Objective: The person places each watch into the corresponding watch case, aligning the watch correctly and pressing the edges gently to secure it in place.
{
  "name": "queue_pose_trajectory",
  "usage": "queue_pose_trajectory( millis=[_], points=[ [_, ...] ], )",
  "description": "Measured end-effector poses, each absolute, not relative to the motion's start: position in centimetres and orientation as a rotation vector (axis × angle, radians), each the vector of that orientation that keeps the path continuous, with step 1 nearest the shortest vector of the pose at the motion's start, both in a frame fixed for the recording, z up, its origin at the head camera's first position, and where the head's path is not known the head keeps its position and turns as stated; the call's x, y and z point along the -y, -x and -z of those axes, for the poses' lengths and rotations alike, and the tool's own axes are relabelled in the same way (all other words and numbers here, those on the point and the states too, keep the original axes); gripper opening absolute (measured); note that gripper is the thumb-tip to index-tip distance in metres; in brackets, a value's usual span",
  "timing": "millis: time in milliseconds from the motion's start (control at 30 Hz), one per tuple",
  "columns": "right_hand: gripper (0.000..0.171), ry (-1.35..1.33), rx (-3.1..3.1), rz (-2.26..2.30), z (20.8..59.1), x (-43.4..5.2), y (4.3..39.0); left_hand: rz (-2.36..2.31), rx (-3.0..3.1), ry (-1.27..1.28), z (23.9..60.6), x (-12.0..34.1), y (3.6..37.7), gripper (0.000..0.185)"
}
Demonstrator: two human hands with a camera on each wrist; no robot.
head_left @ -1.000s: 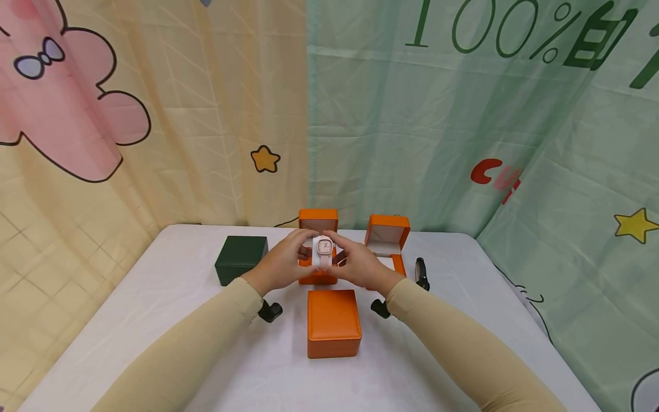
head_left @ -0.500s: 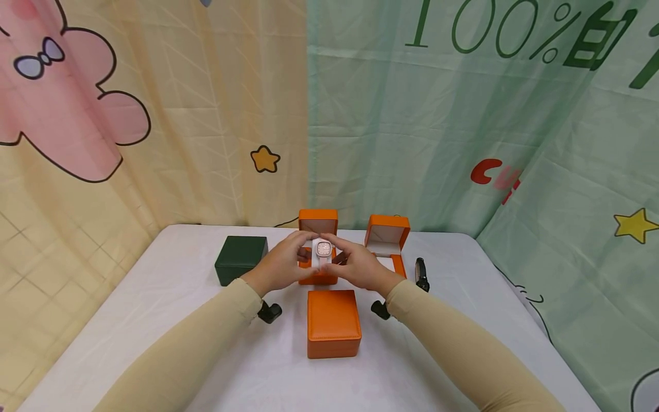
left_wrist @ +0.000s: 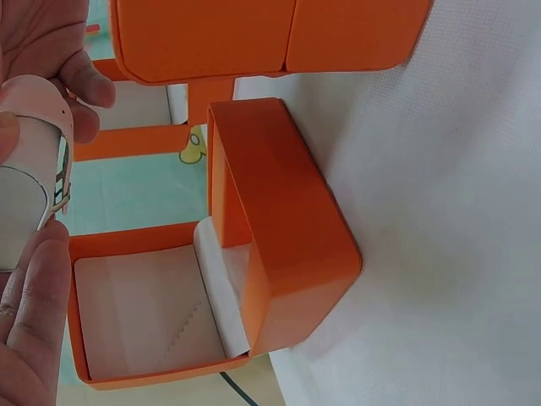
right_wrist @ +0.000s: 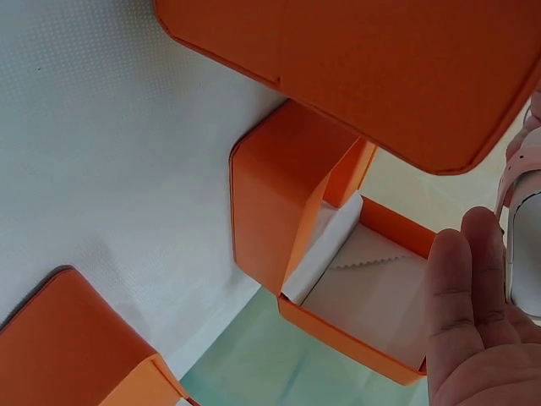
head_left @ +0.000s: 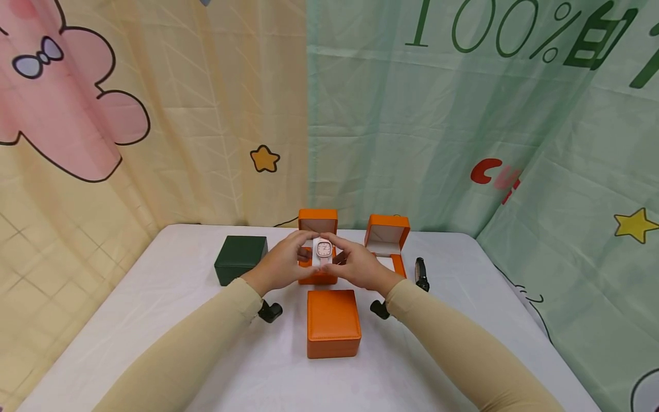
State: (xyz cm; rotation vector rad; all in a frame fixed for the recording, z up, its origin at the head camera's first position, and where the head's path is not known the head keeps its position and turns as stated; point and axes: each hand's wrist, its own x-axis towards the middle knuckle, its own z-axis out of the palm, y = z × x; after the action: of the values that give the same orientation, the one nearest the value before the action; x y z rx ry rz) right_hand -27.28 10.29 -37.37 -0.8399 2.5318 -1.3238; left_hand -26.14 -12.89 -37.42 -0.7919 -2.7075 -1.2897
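Observation:
Both hands hold up a small watch (head_left: 324, 249) with a pale pink strap, wrapped round a white cushion. My left hand (head_left: 292, 256) grips its left side and my right hand (head_left: 352, 258) its right side. The watch hangs just above an open orange box (head_left: 318, 221), whose lid stands upright behind it. In the left wrist view the strap (left_wrist: 44, 101) lies between thumb and fingers (left_wrist: 34, 315), over the box's pale lined inside (left_wrist: 144, 309). In the right wrist view the fingers (right_wrist: 470, 296) curl beside the watch (right_wrist: 522, 222).
A closed orange box (head_left: 333, 322) sits near me in front of the hands. A dark green box (head_left: 240, 258) stands to the left and a second open orange box (head_left: 387, 234) to the right. A black watch (head_left: 421, 273) lies on the white table (head_left: 154, 320). Printed curtains hang behind.
The watch has dropped slightly and sits a little closer between the hands. Arms and boxes have not moved.

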Motion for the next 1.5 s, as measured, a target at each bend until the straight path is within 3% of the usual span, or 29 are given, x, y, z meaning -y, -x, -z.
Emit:
queue_pose_trajectory(
  millis=[900,1233,1500],
  points=[
    [0.076,0.844,-2.430,1.386,37.6,-9.0,28.4,1.335,2.718,0.768,37.8,13.6,26.7,0.077],
    [0.090,0.836,-2.489,1.311,37.6,-9.5,28.8,1.335,2.754,0.735,37.9,13.5,27.0,0.077],
    [0.086,0.786,-2.533,1.260,37.8,-9.5,29.1,1.356,2.770,0.700,38.2,13.5,27.5,0.075]
  ],
)
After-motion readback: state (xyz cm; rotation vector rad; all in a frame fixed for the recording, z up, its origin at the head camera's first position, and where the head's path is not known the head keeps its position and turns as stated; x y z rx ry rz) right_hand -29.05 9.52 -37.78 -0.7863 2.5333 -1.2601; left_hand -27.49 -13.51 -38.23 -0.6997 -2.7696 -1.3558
